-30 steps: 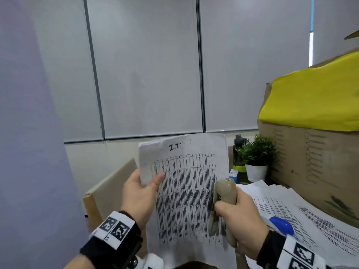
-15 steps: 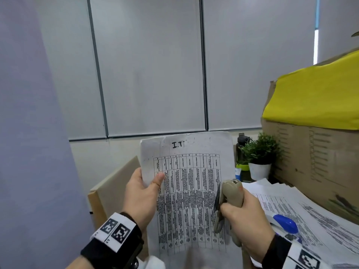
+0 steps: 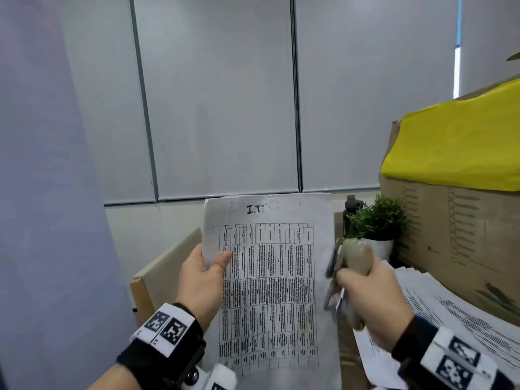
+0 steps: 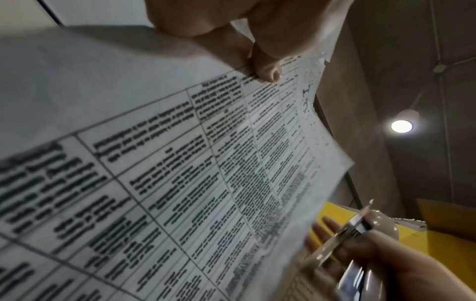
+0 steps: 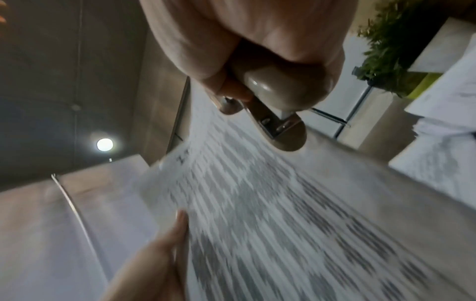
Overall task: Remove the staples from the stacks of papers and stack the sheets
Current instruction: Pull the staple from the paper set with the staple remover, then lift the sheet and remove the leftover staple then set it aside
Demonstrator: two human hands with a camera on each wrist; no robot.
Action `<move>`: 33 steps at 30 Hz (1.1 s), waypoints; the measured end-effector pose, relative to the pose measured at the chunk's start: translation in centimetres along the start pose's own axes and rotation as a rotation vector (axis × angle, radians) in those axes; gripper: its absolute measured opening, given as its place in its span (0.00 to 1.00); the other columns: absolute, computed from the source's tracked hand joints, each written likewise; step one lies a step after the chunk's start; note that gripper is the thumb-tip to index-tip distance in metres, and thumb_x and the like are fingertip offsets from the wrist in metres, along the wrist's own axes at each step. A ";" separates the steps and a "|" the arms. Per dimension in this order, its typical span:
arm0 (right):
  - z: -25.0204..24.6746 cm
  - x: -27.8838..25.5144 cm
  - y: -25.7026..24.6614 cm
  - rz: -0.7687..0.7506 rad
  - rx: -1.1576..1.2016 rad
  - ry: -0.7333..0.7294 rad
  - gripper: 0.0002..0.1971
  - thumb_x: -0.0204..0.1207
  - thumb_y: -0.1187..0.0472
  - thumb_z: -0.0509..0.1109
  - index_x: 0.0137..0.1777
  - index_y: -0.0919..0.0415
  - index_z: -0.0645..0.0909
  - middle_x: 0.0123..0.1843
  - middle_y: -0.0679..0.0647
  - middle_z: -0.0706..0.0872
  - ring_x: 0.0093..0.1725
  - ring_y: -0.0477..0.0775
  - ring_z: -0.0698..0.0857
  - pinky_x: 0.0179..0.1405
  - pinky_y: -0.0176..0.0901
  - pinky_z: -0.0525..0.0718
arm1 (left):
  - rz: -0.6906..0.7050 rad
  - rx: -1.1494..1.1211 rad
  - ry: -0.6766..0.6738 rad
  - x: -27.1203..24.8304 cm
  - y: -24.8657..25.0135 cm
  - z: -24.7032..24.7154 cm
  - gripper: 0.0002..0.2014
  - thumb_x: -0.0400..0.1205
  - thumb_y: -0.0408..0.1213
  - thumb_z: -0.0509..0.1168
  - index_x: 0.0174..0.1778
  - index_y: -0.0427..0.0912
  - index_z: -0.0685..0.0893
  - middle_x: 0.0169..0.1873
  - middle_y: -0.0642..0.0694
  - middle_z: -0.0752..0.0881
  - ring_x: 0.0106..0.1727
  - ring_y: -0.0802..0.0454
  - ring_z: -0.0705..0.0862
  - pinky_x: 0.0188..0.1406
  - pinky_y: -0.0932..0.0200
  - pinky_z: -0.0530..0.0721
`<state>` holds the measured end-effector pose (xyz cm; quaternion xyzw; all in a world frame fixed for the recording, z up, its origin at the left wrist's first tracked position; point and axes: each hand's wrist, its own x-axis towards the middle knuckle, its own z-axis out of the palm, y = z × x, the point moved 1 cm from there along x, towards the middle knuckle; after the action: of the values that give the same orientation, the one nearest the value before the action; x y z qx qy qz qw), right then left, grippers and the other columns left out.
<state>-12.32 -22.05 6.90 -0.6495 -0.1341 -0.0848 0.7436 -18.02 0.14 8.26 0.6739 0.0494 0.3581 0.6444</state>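
Right hand [image 3: 371, 294], clenching a blurred, apparently staple remover [image 3: 353, 260], shifted right of left-hand [image 3: 201, 282]-pinched paper [image 3: 270, 291].

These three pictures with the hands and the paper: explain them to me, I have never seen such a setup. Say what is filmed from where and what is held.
No machine here: a person works with bare hands, wearing three cameras. The wide picture comes from the head; the other two come from the wrists, looking along the fingers.

The left hand holds up a printed sheet with a table on it, thumb in front. The right hand has its grip around a beige stapler-like tool, beside the sheet's right edge.

On the desk at the right lie loose printed papers, a small potted plant, a dark bottle and a cardboard box with a yellow cover.
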 end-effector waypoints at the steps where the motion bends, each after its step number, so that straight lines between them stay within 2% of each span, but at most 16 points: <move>1: -0.2 0.6 -1.3 -0.039 0.038 0.025 0.11 0.71 0.82 0.57 0.49 0.73 0.75 0.30 0.66 0.78 0.17 0.56 0.75 0.16 0.36 0.71 | 0.004 -0.007 0.000 0.0 0.2 -0.1 0.11 0.85 0.30 0.64 0.61 0.48 0.76 0.43 0.58 0.83 0.42 0.69 0.80 0.48 0.66 0.77; 2: -0.3 1.3 -2.7 -0.088 0.079 0.039 0.12 0.72 0.83 0.57 0.49 0.71 0.75 0.31 0.66 0.79 0.16 0.56 0.76 0.16 0.36 0.71 | -0.001 -0.012 0.003 0.0 0.4 -0.2 0.13 0.86 0.30 0.63 0.66 0.44 0.77 0.42 0.60 0.81 0.41 0.69 0.78 0.51 0.64 0.76; 3: -0.2 2.0 -4.2 -0.149 0.106 0.040 0.12 0.73 0.83 0.57 0.48 0.69 0.75 0.32 0.66 0.80 0.16 0.55 0.76 0.16 0.37 0.72 | -0.007 -0.016 -0.004 0.0 0.5 -0.3 0.12 0.86 0.30 0.63 0.64 0.46 0.78 0.43 0.60 0.81 0.41 0.69 0.78 0.52 0.62 0.77; 6: 0.9 3.7 -8.9 -0.406 0.096 0.050 0.09 0.73 0.79 0.61 0.50 0.72 0.77 0.32 0.58 0.84 0.17 0.49 0.80 0.15 0.37 0.76 | -0.045 -0.013 -0.038 0.1 1.0 -0.1 0.10 0.85 0.31 0.64 0.47 0.54 0.78 0.45 0.56 0.87 0.45 0.65 0.82 0.50 0.59 0.80; 9: 2.5 5.2 -11.9 -0.603 0.077 0.164 0.13 0.68 0.71 0.67 0.53 0.70 0.78 0.36 0.54 0.84 0.24 0.44 0.81 0.23 0.37 0.79 | -0.047 -0.011 -0.069 0.2 1.1 0.6 0.04 0.84 0.34 0.65 0.52 0.45 0.82 0.47 0.51 0.90 0.52 0.60 0.85 0.57 0.55 0.81; 11: 3.5 6.1 -12.4 -0.604 0.113 0.171 0.09 0.72 0.69 0.71 0.51 0.68 0.78 0.32 0.50 0.81 0.22 0.43 0.79 0.22 0.37 0.79 | -0.042 -0.006 -0.095 0.3 1.0 1.2 0.07 0.84 0.35 0.65 0.56 0.44 0.83 0.49 0.51 0.91 0.56 0.55 0.87 0.58 0.54 0.82; 14: 4.6 7.0 -11.5 -0.555 0.183 0.135 0.10 0.76 0.60 0.73 0.53 0.65 0.80 0.37 0.52 0.85 0.29 0.42 0.82 0.26 0.38 0.82 | -0.035 -0.010 -0.133 0.2 0.9 2.0 0.09 0.85 0.33 0.64 0.59 0.44 0.84 0.50 0.50 0.93 0.56 0.51 0.89 0.64 0.45 0.83; 17: 5.1 6.3 -10.9 -0.599 0.054 0.081 0.18 0.77 0.50 0.72 0.53 0.67 0.81 0.39 0.52 0.89 0.34 0.45 0.88 0.29 0.35 0.84 | -0.007 0.004 -0.185 0.1 0.8 2.8 0.10 0.85 0.32 0.63 0.61 0.45 0.85 0.50 0.48 0.93 0.56 0.48 0.90 0.63 0.39 0.84; 19: 5.2 5.5 -10.9 -0.634 -0.029 0.045 0.17 0.77 0.49 0.70 0.52 0.64 0.80 0.39 0.53 0.89 0.35 0.47 0.90 0.28 0.35 0.86 | 0.004 0.012 -0.203 0.1 0.5 3.1 0.10 0.86 0.31 0.63 0.59 0.45 0.85 0.49 0.49 0.93 0.54 0.48 0.90 0.62 0.40 0.85; 21: 5.0 5.2 -10.9 -0.685 -0.079 0.049 0.15 0.76 0.46 0.70 0.48 0.59 0.80 0.39 0.54 0.88 0.34 0.51 0.90 0.30 0.39 0.87 | 0.017 0.027 -0.205 0.1 0.3 3.0 0.10 0.85 0.31 0.64 0.58 0.46 0.86 0.48 0.50 0.93 0.54 0.49 0.90 0.60 0.44 0.85; 24: 3.2 6.3 -10.9 -0.695 -0.069 0.187 0.18 0.71 0.38 0.72 0.46 0.53 0.79 0.39 0.56 0.89 0.36 0.56 0.91 0.35 0.51 0.89 | -0.006 0.055 -0.152 0.8 -0.4 1.6 0.09 0.85 0.33 0.64 0.58 0.45 0.85 0.46 0.48 0.93 0.50 0.46 0.91 0.53 0.46 0.88; 27: -0.3 8.0 -9.2 -0.605 -0.053 0.354 0.16 0.75 0.45 0.72 0.49 0.59 0.80 0.42 0.57 0.88 0.38 0.57 0.88 0.40 0.58 0.89 | -0.070 0.073 -0.027 2.6 -1.8 -0.6 0.07 0.85 0.32 0.65 0.57 0.37 0.84 0.41 0.42 0.92 0.42 0.43 0.90 0.39 0.51 0.89; 29: -2.5 8.7 -6.2 -0.381 -0.247 0.301 0.15 0.77 0.51 0.72 0.52 0.63 0.82 0.39 0.57 0.87 0.34 0.53 0.87 0.37 0.50 0.89 | -0.112 0.091 0.037 3.9 -2.7 -1.6 0.09 0.85 0.33 0.65 0.58 0.35 0.84 0.41 0.43 0.90 0.43 0.45 0.88 0.38 0.53 0.85; 31: -3.3 8.3 -1.6 -0.033 -0.518 0.004 0.12 0.77 0.56 0.71 0.48 0.67 0.81 0.32 0.56 0.83 0.22 0.45 0.82 0.19 0.35 0.77 | -0.139 0.103 0.075 5.0 -3.9 -1.9 0.09 0.85 0.34 0.65 0.59 0.34 0.83 0.41 0.45 0.88 0.43 0.49 0.85 0.36 0.58 0.78; 32: -3.4 7.8 0.6 0.105 -0.748 -0.180 0.10 0.77 0.57 0.71 0.47 0.65 0.81 0.32 0.54 0.80 0.23 0.44 0.80 0.18 0.31 0.73 | -0.156 0.106 0.080 5.5 -4.4 -1.6 0.11 0.85 0.34 0.66 0.60 0.33 0.83 0.42 0.45 0.88 0.44 0.49 0.85 0.38 0.58 0.79; 33: -3.1 7.1 2.7 0.196 -0.986 -0.347 0.09 0.77 0.55 0.70 0.50 0.61 0.80 0.34 0.51 0.78 0.31 0.45 0.81 0.21 0.30 0.71 | -0.171 0.107 0.080 6.0 -5.0 -1.3 0.12 0.85 0.35 0.66 0.62 0.32 0.83 0.45 0.44 0.89 0.47 0.47 0.86 0.43 0.54 0.82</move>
<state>-4.52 -24.42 6.13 -0.9359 -0.1381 0.0406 0.3215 -12.33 5.20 6.09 0.6858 0.1516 0.3254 0.6332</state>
